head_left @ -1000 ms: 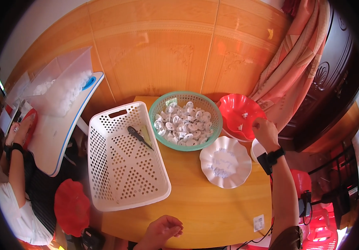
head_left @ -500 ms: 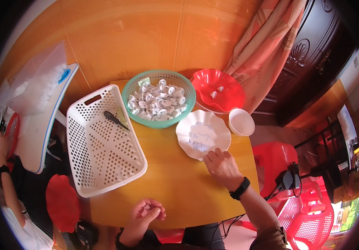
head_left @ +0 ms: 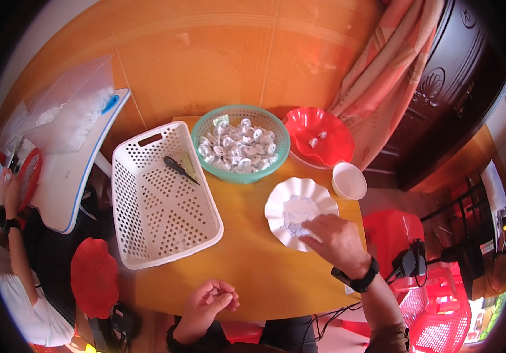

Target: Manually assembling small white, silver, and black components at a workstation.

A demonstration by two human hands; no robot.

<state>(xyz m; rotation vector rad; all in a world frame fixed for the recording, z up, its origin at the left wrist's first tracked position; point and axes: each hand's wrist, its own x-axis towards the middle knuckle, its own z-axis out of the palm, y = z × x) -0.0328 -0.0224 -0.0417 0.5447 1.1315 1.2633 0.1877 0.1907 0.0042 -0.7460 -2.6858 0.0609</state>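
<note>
My right hand (head_left: pixel 342 244), with a dark band on the wrist, reaches over the near right rim of a white wavy-edged plate (head_left: pixel 276 203). Its thumb and forefinger are apart, close above small pale bluish bits (head_left: pixel 294 226) in the plate. The other fingertips are partly hidden. Near the table's front edge, my left hand (head_left: pixel 210 303) hovers with curled fingers and the thumb pressed to them. Whatever may be in that pinch is too small or hidden to make out.
Behind stands a green basket (head_left: pixel 206 170) of small white round pieces, beside a red wavy bowl (head_left: pixel 335 144) and white cup (head_left: pixel 348 180). A white perforated basket (head_left: pixel 164 206) holding a dark-handled tool (head_left: pixel 177 167) sits left. Another person's hand (head_left: pixel 10 191) works at the far left.
The plate has slid nearer to me. My right hand has moved from its near rim to over its inside, with thumb and forefinger apart. My left hand stays nearly still; the view has shifted slightly.
</note>
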